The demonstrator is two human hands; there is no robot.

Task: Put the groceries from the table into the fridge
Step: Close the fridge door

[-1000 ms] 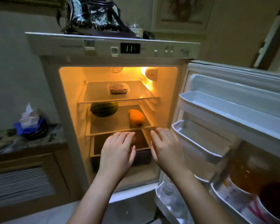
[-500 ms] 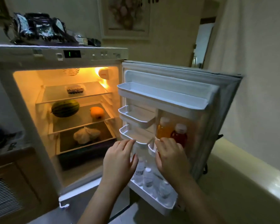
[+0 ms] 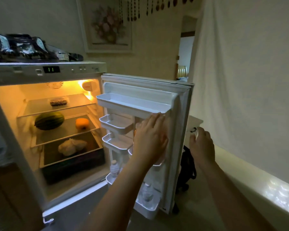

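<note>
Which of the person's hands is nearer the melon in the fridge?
The left. The left hand lies open in front of the door shelves, just right of the compartment holding the melon. The right hand is farther right, beyond the door's outer edge.

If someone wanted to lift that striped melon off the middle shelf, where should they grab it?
The melon lies on its side, long axis across the middle shelf, open to the front. Probably best to reach in from the front with both hands and cup its two rounded ends, palms slightly underneath. It looks too wide and smooth for a one-handed pinch, and the shelf above leaves little room for a top grip.
</note>
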